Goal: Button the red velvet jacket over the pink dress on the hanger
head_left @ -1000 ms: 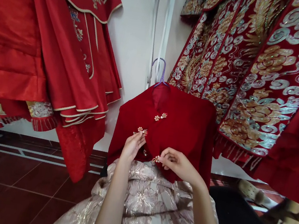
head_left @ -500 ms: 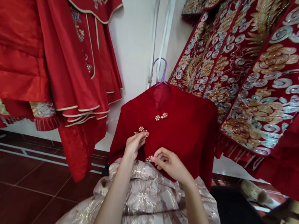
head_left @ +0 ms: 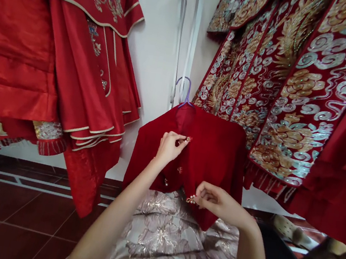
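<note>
Step in hand is judged as work on the front closure of the red velvet jacket [head_left: 218, 155]. It is done best if each clasp is pinched by its beaded part only, the two front edges are brought level before any pull is made, the pile is not dragged or creased, and the hook is not tugged sideways. Left hand [head_left: 167, 147] is raised to the collar, grip narrow, thumb and forefinger closed on the upper clasp [head_left: 186, 140], the other fingers curled against the velvet. Right hand [head_left: 218, 201] is set low at the front hem, grip likewise pinched shut on the lower clasp [head_left: 191, 199], the flap edge held out a little from the body of the jacket. Whether cloth is also caught in that pinch cannot be told. Between the hands a small middle clasp [head_left: 179, 170] is seen on the front, untouched. The jacket is hung at centre view on a purple hanger [head_left: 184, 88] against the white wall [head_left: 162, 35], its hem just over a pale gold brocade skirt [head_left: 167, 243] spread below the forearms. Red satin garments [head_left: 70, 68] with cream piping are hung at left, apart from the jacket. Embroidered red garments [head_left: 294, 79] are hung at right, just beside its shoulder. Dark red floor tiles [head_left: 12, 217] are seen lower left.
</note>
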{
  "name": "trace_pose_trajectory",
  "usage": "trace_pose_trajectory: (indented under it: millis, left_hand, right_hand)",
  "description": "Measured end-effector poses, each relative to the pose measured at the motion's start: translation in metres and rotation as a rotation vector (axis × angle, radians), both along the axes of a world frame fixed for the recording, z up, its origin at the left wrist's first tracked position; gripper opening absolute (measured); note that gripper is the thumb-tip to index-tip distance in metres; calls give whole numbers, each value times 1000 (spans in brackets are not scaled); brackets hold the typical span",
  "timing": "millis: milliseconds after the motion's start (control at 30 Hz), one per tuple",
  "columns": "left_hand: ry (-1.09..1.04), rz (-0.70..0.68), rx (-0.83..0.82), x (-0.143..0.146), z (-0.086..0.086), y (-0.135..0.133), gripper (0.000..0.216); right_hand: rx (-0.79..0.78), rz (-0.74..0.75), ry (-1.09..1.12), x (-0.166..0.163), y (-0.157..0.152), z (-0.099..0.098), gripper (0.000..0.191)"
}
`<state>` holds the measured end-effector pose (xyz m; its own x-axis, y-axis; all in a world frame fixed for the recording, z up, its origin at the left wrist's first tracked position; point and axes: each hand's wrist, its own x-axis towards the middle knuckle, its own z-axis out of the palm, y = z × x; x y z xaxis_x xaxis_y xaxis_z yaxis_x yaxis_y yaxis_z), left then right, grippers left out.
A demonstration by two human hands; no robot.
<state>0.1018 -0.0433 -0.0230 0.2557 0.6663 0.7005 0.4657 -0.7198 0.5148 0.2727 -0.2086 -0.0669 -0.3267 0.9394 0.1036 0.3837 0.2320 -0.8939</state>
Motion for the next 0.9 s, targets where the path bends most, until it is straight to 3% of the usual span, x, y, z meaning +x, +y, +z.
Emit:
trace_pose_trajectory:
  millis: [167,400,733,800,900]
  left_hand:
    - [174,-59,111,-3,10,2,15]
    - [171,-256,184,-4,17,9,5]
    - [-117,-294,-37,3,12,11,5]
    - [-165,-260,-63,1,15,8,6]
    - [-106,-220,-8,-4,25,8,12]
  right_hand:
    - [-7,-31,-13,11,-2,-3,28]
    - [22,-47,-36,17,0,-7,30]
    - [11,8,24,2,11,-23,31]
    - [27,-16,89,10,8,-15,37]
    - [233,-184,257,11,13,12,46]
